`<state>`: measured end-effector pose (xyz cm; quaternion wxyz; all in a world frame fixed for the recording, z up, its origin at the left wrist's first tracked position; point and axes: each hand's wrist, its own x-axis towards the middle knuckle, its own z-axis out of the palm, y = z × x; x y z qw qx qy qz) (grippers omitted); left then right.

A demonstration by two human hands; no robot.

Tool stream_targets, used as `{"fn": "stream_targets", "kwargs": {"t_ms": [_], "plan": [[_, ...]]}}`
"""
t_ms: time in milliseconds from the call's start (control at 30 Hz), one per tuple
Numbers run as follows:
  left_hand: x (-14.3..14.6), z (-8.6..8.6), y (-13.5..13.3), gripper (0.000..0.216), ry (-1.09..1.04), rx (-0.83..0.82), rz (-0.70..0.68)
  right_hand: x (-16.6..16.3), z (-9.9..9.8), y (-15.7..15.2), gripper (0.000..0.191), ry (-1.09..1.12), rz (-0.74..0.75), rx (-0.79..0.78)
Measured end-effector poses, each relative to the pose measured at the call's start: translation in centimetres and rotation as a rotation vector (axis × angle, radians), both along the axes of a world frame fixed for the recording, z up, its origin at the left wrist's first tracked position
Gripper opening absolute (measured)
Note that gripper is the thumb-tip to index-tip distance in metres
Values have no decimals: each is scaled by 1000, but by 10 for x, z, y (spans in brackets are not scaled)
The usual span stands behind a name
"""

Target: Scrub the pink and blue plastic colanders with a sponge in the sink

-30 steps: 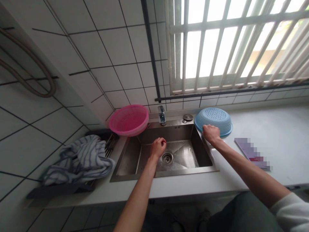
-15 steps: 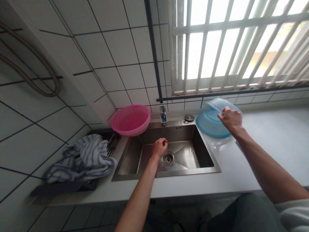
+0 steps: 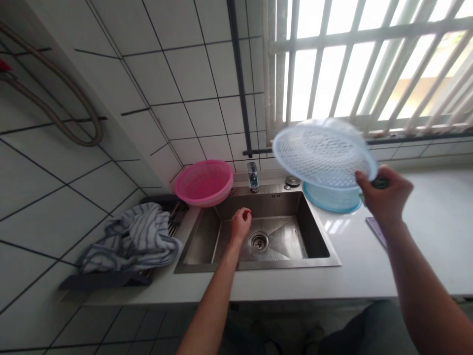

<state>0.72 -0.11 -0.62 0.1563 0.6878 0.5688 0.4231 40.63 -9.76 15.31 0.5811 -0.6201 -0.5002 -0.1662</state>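
My right hand [image 3: 384, 199] grips the rim of a pale blue perforated strainer basket [image 3: 321, 153] and holds it tilted in the air above the counter, blurred by motion. Below it a blue bowl [image 3: 332, 201] sits on the counter to the right of the sink. My left hand [image 3: 241, 223] hangs over the steel sink [image 3: 318, 241], fingers curled loosely, close to the round drain [image 3: 258, 241]; nothing shows in it.
A pink strainer basket [image 3: 204, 182] stands at the sink's back left corner. The faucet [image 3: 253, 176] rises behind the basin. A striped cloth [image 3: 133, 236] lies on a dark drying rack [image 3: 99, 282] at left. A barred window [image 3: 369, 64] is behind the white counter [image 3: 436, 236].
My right hand lifted the pale blue strainer out of the blue bowl and raised it up and toward me. The left hand stayed over the sink drain.
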Motion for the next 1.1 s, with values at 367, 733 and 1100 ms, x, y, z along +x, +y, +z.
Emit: {"fn": "stream_targets", "kwargs": {"t_ms": [367, 733, 1100], "plan": [[-29, 93, 18, 31, -87, 340, 74, -127, -87, 48, 10, -408, 430, -832], [27, 148, 82, 45, 558, 183, -223, -145, -169, 106, 15, -128, 480, -665], [40, 161, 116, 28, 369, 271, -153, -144, -161, 107, 44, -2, 576, -796]]}}
